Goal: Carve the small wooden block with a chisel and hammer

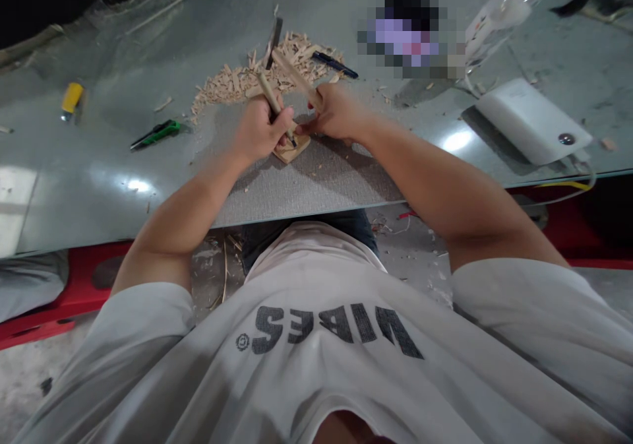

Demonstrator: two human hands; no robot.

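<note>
My left hand (262, 127) is closed around a wood-handled chisel (268, 91), held tilted with its dark metal tip on a small wooden block (298, 148). The block lies on a grey textured mat (316, 183) near the table's front edge. In my right hand (339, 111) is the wooden handle of a hammer (295, 78). Its dark metal head points away from me, above a heap of wood shavings (225, 86). The right fingers are close to the block's far side; whether they touch it I cannot tell.
Left on the glass-topped table (198, 180) lie a green utility knife (155, 134) and a yellow-handled tool (72, 99). A dark pen-like object (335, 64) rests by the shavings. To the right are a white box-shaped device (534, 121) with a cable and a clear plastic bag (499, 25).
</note>
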